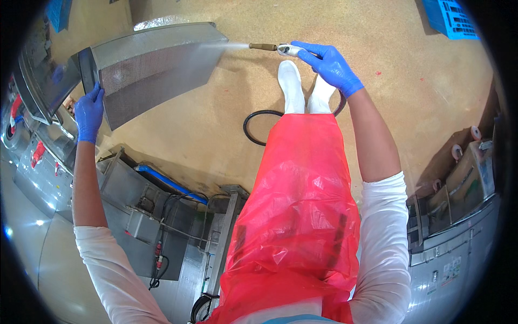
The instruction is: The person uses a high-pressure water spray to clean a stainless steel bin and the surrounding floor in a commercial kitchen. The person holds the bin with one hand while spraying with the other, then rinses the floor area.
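My left hand (89,113), in a blue glove, grips the near left edge of a metal perforated panel (162,75). The panel is tilted, with its mesh-like face towards me and a plain metal strip along the top. My right hand (334,65), also gloved in blue, holds a white spray gun (288,50) with a long brass nozzle (263,47). A jet of water (236,46) leaves the nozzle leftwards and strikes the panel's right end. Part of the spray gun's handle is hidden by my fingers.
A black hose (247,123) curls on the tan floor (194,150) by my white boots (292,87). Steel machinery (133,202) with cables stands at the lower left, steel equipment (453,239) at the right. Blue crates (451,20) sit at the far corners.
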Available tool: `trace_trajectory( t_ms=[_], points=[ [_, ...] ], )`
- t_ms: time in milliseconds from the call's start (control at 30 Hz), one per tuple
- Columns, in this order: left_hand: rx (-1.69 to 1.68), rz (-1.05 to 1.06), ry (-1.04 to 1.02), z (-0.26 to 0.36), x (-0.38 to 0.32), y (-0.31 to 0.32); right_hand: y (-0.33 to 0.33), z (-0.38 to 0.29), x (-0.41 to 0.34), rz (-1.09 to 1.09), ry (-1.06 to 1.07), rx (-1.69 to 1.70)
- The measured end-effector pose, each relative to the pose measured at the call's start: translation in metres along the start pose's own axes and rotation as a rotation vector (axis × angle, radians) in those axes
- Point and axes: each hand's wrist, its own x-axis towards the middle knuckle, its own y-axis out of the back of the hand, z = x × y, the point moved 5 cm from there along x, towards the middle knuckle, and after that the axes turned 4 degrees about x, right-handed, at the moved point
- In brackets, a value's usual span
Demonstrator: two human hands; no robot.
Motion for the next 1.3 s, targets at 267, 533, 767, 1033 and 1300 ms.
trace_trajectory(
  t_ms=[267, 533, 767, 1033, 1300],
  points=[
    [-0.057, 0.025, -0.011, 0.009, 0.000, 0.002, -0.002, -0.028, -0.009, 0.001, 0.050, -0.007],
    [-0.060, 0.058, -0.062, -0.003, 0.002, -0.007, 0.003, -0.077, -0.013, 0.009, 0.135, -0.074],
    [-0.055, 0.076, -0.071, -0.010, 0.003, -0.015, -0.013, -0.097, -0.014, -0.064, 0.079, -0.093],
    [-0.036, 0.079, -0.070, -0.008, 0.003, -0.016, -0.015, -0.093, -0.006, 0.020, 0.182, -0.127],
    [-0.019, 0.059, -0.044, -0.004, 0.004, -0.011, -0.014, -0.096, -0.008, 0.008, 0.154, -0.147]
  ],
)
